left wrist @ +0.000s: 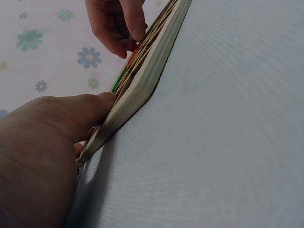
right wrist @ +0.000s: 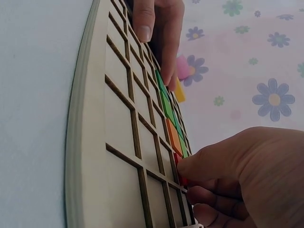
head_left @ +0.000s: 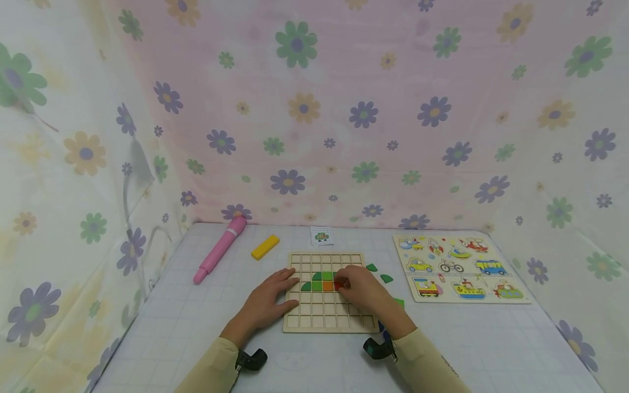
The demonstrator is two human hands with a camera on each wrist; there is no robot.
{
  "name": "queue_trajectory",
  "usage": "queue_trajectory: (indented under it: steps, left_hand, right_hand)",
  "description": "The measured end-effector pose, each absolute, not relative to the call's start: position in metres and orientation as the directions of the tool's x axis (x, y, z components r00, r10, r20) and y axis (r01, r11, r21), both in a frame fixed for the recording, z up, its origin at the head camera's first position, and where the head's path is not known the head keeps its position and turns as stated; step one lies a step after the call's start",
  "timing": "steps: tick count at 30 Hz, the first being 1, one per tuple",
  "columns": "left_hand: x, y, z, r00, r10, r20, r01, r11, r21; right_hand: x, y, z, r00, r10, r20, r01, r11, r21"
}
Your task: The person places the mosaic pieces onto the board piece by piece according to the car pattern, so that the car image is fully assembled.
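A wooden grid board [head_left: 318,323] lies in front of me in the head view. Green tiles [head_left: 316,276] and an orange tile [head_left: 327,286] sit in its middle cells. My right hand [head_left: 366,289] pinches a red tile [right wrist: 177,164] at the cell beside the orange one, thumb on top in the right wrist view. Whether the tile is fully seated cannot be told. On the board's left edge rests my left hand [head_left: 267,299], its fingers fairly straight and spread; the left wrist view shows its thumb [left wrist: 102,100] against the rim.
Loose green pieces [head_left: 386,278] lie right of the board, some blue ones [head_left: 382,326] partly under my right forearm. A small picture card [head_left: 321,236], yellow block [head_left: 265,247] and pink stick [head_left: 219,251] are behind and left. A vehicle puzzle board [head_left: 459,267] lies at right.
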State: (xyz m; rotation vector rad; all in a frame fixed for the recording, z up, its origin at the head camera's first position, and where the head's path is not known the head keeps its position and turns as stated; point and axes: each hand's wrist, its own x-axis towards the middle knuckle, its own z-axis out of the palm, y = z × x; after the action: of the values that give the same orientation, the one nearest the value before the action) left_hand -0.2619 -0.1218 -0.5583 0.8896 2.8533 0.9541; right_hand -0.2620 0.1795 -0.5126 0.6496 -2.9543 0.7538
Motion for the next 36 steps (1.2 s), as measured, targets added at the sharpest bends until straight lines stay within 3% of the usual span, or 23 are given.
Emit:
queue_trajectory:
  steps: [15, 21, 36]
  left_hand:
    - [-0.261, -0.122, -0.557, -0.840, 0.515, 0.172, 0.514, 0.653, 0.557]
    - [-0.262, -0.121, -0.557, -0.841, 0.514, 0.169, 0.512, 0.657, 0.553]
    - [-0.263, -0.121, -0.558, -0.845, 0.510, 0.158, 0.505, 0.669, 0.545]
  right_hand:
    - [-0.262, 0.179, -0.513, -0.909, -0.396, 0.129, -0.409, 0.790, -0.457]
    - [-0.261, 0.182, -0.506, -0.929, -0.354, 0.104, -0.358, 0.795, -0.490]
    - [-0.269, 0.232, -0.484, -0.943, -0.296, 0.150, -0.330, 0.796, -0.508]
